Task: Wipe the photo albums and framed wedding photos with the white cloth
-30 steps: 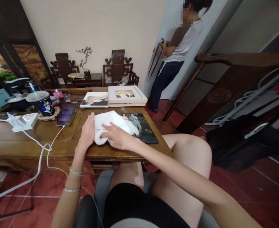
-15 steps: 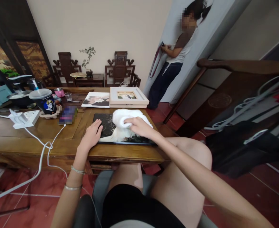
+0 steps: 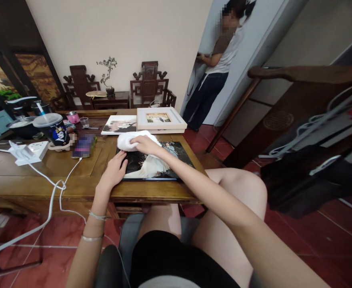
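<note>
A dark photo panel (image 3: pixel 152 166) showing a pale gown lies flat at the near edge of the wooden table (image 3: pixel 83 180). My right hand (image 3: pixel 146 145) grips a bunched white cloth (image 3: pixel 126 141) over the panel's far left corner. My left hand (image 3: pixel 115 169) rests on the panel's left edge with its fingers stretched out. Just behind the panel lie a white photo print (image 3: pixel 119 125) and a pale framed picture (image 3: pixel 161 122). My right hand and the cloth cover part of the panel.
A phone (image 3: pixel 83 146) on a charging cable, a lidded drink cup (image 3: pixel 54 130) and a white power strip (image 3: pixel 33 153) stand to the left. Beyond the table, a person (image 3: pixel 215 68) stands by the wall. A wooden chair (image 3: pixel 272 112) is at the right.
My right hand has moved the cloth left across the panel, from its right half to the far left corner. The left hand stays put. The standing person has turned slightly.
</note>
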Motion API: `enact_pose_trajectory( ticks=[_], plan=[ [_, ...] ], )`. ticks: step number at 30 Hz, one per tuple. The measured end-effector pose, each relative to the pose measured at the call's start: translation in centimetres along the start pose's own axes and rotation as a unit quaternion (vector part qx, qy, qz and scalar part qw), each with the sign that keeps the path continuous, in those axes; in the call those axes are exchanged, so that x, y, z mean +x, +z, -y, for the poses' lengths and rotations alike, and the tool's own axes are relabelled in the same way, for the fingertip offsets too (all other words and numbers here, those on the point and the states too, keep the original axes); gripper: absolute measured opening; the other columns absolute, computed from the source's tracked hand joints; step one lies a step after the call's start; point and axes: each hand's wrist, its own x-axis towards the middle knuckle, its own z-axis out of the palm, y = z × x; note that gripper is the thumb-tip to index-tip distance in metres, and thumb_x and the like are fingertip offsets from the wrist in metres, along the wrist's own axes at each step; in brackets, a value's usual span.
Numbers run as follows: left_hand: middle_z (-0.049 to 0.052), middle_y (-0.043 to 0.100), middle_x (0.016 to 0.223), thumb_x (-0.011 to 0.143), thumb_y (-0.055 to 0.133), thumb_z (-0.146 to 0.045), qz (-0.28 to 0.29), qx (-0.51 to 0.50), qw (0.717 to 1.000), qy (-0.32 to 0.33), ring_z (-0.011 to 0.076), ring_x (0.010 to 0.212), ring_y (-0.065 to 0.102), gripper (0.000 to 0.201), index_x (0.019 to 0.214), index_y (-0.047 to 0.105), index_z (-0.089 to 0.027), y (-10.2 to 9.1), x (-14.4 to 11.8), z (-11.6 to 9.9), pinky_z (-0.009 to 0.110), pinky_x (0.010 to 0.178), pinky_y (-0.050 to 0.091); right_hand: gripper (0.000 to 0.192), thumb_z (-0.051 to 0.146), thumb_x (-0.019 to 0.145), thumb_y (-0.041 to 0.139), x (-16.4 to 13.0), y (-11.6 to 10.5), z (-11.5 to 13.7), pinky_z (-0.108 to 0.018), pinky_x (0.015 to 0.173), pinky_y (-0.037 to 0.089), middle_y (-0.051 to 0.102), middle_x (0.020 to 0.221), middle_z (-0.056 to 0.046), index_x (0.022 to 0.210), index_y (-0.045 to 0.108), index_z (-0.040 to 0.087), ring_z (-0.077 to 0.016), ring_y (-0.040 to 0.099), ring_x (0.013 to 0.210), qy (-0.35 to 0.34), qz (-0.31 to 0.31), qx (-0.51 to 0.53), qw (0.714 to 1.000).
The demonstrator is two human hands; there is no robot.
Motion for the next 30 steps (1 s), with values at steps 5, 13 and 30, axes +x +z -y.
enact_pose_trajectory(
  ticks=[5,13,30],
  plan=[
    [0.017,0.052,0.145,0.095,0.038,-0.029,0.009,0.0,1.0,-0.008,0.026,0.14,0.043,0.046,0.131,0.059,-0.007,-0.1,-0.1,-0.2,0.045,0.119,0.032,0.048,0.008,0.067,0.042,-4.9,-3.1,-6.5,-0.033,0.098,0.042,0.073,0.113,-0.007,0.101,0.076,0.012,-0.0257,0.062,0.11,0.058,-0.063,-0.028,0.996],
    [0.018,0.054,0.142,0.094,0.039,-0.029,-0.003,0.001,1.0,-0.006,0.0257,0.139,0.045,0.045,0.127,0.062,-0.007,-0.2,0.0,-0.3,0.045,0.119,0.033,0.041,0.006,0.063,0.039,-15.1,-4.4,-5.7,-0.035,0.091,0.045,0.073,0.078,-0.004,0.083,0.073,0.018,-0.022,0.065,0.077,0.003,-0.035,-0.081,0.996],
    [0.017,0.053,0.144,0.094,0.041,-0.03,-0.004,-0.01,1.0,-0.003,0.0256,0.138,0.045,0.043,0.127,0.061,-0.01,-0.2,0.0,0.2,0.046,0.118,0.032,0.037,0.013,0.062,0.039,-10.2,-5.5,-8.7,-0.029,0.079,0.043,0.073,0.087,-0.005,0.079,0.072,0.016,-0.021,0.06,0.079,0.039,-0.048,-0.041,0.997]
  ],
)
